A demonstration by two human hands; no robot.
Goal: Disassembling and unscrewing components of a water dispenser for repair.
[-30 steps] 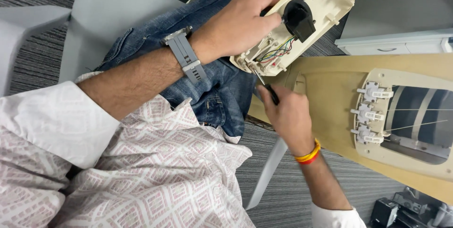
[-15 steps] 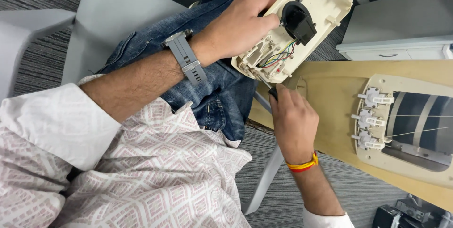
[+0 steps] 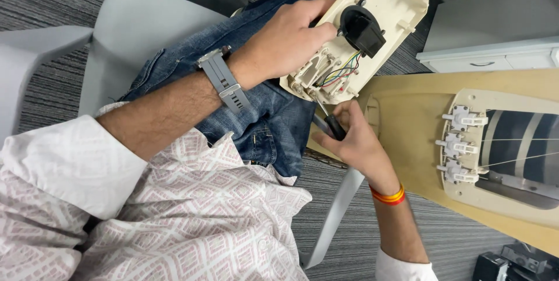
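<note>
While you sit on a pale grey chair (image 3: pixel 145 31), a cream plastic housing (image 3: pixel 372 19) rests on your lap over your blue jeans (image 3: pixel 256 112). Its long axis runs on a slant, from its lower end just above your thigh up and away toward the top right of the view, with the open inner side facing you. Your left hand (image 3: pixel 285 42) is closed around the housing's left edge, fingers wrapped over the rim, and a grey watch (image 3: pixel 224 80) sits on that wrist. Near the housing's middle sits a black round part (image 3: pixel 361 28), and below it coloured wires (image 3: pixel 340 73) run down to the housing's lower end. Your right hand (image 3: pixel 352 138) is just below that lower end, gripping a screwdriver (image 3: pixel 331 121) by its dark handle. Its thin metal shaft points up and slightly left, its tip touching the housing's lower end beside the wires. An orange and yellow band (image 3: pixel 389 195) circles your right wrist. To the right of the housing lies a tan panel (image 3: pixel 407 124) carrying a cream frame with three small white clips (image 3: pixel 460 147).
</note>
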